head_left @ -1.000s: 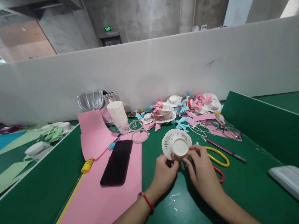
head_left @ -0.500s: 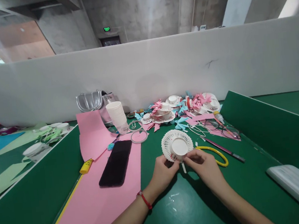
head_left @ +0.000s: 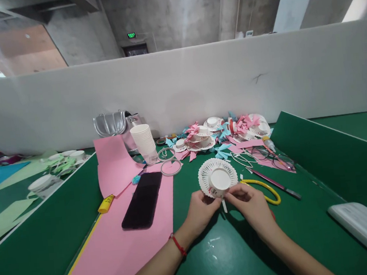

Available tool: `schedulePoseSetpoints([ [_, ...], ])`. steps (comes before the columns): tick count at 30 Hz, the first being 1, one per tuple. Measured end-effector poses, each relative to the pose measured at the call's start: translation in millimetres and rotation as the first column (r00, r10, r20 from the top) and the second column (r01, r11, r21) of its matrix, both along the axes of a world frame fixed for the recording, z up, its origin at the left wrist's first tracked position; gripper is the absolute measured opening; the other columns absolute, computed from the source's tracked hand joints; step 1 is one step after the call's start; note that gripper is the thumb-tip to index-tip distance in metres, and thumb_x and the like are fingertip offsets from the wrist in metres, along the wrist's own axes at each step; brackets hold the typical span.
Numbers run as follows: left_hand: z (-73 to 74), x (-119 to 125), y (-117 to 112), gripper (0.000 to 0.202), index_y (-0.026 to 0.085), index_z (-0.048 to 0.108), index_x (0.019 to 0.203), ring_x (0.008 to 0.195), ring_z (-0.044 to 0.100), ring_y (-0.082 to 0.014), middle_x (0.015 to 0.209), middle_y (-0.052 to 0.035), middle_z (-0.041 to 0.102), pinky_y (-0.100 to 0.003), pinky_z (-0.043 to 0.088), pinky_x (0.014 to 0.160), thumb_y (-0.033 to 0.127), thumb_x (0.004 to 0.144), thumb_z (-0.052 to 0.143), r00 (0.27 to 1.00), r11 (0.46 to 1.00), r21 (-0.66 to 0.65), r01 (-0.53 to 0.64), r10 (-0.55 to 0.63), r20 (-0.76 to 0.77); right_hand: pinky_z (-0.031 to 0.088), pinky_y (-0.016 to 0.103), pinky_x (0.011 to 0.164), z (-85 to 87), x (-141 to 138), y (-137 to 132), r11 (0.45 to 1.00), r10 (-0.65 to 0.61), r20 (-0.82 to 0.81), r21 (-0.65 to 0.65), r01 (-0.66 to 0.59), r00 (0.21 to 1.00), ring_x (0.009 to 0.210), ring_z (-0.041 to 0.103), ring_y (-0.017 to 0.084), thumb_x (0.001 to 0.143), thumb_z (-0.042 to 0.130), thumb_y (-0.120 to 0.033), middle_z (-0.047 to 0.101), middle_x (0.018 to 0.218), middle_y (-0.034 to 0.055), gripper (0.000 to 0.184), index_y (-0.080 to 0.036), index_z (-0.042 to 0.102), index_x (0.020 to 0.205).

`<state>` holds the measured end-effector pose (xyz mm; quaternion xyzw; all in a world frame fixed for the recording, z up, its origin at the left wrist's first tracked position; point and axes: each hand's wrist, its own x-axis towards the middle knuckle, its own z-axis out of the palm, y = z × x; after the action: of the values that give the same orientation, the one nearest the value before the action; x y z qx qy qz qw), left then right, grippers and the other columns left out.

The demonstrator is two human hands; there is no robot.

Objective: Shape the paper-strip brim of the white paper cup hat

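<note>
Between my hands is a cut paper cup [head_left: 220,179], its wall slit into strips that fan out as a scalloped ring around the round white base. My left hand [head_left: 200,210] grips the lower left of its rim with thumb and fingers. From the right, my right hand [head_left: 249,200] pinches the lower edge, fingertips close to the left ones. One loose strip [head_left: 225,205] hangs down between the two thumbs. The cup is held above the green table [head_left: 212,257], base facing me.
Left lie a black phone [head_left: 142,201], pink paper [head_left: 117,254] and a yellow tube [head_left: 105,204]. Stacked cups [head_left: 143,141] stand behind. Finished-looking cup and paper pieces [head_left: 200,140] pile at the back. Yellow-handled scissors [head_left: 264,186], a pen [head_left: 276,183] and glasses [head_left: 282,162] lie right.
Both hands stay almost in place on the cut cup. The hanging strip has shifted slightly left, and a bit of red now shows beside my right wrist.
</note>
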<state>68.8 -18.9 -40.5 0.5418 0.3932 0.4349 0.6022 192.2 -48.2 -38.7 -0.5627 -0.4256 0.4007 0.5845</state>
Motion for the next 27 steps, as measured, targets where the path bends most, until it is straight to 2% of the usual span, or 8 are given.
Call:
schedulePoseSetpoints([
  [9,5.1,-1,-2,0.017,0.010,0.062,0.059,0.052,0.047,-0.0094,0.058,-0.0017,0.060,-0.018,0.034,0.046,0.024,0.054,0.070,0.999,0.998,-0.062,-0.031,0.033,0.028,0.043,0.025,0.052,-1.8,0,0,0.999,0.031,-0.011,0.023,-0.030,0.999,0.052,0.054,0.014,0.053,0.067,-0.035,0.058,0.054,0.0005,0.022,-0.017,0.055,0.056],
  [13,3.7,-1,1,0.016,0.010,0.062,0.060,0.052,0.047,-0.0091,0.058,-0.0014,0.060,-0.019,0.036,0.048,0.022,0.053,0.070,0.997,0.996,-0.079,-0.037,0.042,0.064,0.044,0.024,0.053,-5.2,0,1,0.997,0.062,-0.034,0.049,-0.060,0.997,0.055,0.054,0.013,0.056,0.068,-0.035,0.059,0.059,0.0002,0.023,-0.017,0.055,0.063],
  [16,1.4,0,2,0.016,0.010,0.063,0.065,0.057,0.050,-0.0101,0.066,-0.0027,0.062,-0.020,0.039,0.055,0.019,0.053,0.068,0.996,0.998,-0.059,-0.033,0.038,0.081,0.043,0.024,0.051,-6.4,0,1,0.996,0.058,-0.026,0.075,-0.056,0.998,0.053,0.053,0.013,0.056,0.068,-0.036,0.057,0.059,-0.0002,0.026,-0.017,0.054,0.066],
  [18,-0.4,1,3,0.016,0.010,0.063,0.067,0.059,0.051,-0.0111,0.068,-0.0036,0.063,-0.021,0.040,0.057,0.017,0.054,0.066,0.996,0.998,-0.024,-0.064,0.066,0.059,0.042,0.024,0.050,-6.6,-1,1,0.995,0.046,-0.016,0.088,-0.045,0.999,0.054,0.053,0.013,0.055,0.068,-0.037,0.056,0.060,-0.0004,0.027,-0.018,0.053,0.066],
  [22,-4.6,2,3,0.007,0.010,0.059,0.061,0.053,0.048,-0.0109,0.060,-0.0020,0.059,-0.021,0.037,0.051,0.014,0.055,0.060,0.987,0.984,0.120,-0.132,0.141,-0.072,0.042,0.024,0.049,-6.8,-2,1,0.995,0.054,-0.027,0.081,-0.051,0.998,0.052,0.051,0.013,0.053,0.068,-0.041,0.055,0.057,-0.0016,0.031,-0.019,0.051,0.066],
  [27,-5.7,1,0,0.004,0.013,0.058,0.057,0.051,0.043,-0.0105,0.057,0.0002,0.053,-0.020,0.033,0.048,0.011,0.055,0.055,0.922,0.914,0.342,-0.219,0.309,-0.233,0.040,0.024,0.050,-6.1,-1,2,0.996,0.087,-0.078,0.027,-0.085,0.993,0.050,0.050,0.012,0.050,0.069,-0.041,0.052,0.055,-0.0033,0.032,-0.019,0.049,0.064],
])
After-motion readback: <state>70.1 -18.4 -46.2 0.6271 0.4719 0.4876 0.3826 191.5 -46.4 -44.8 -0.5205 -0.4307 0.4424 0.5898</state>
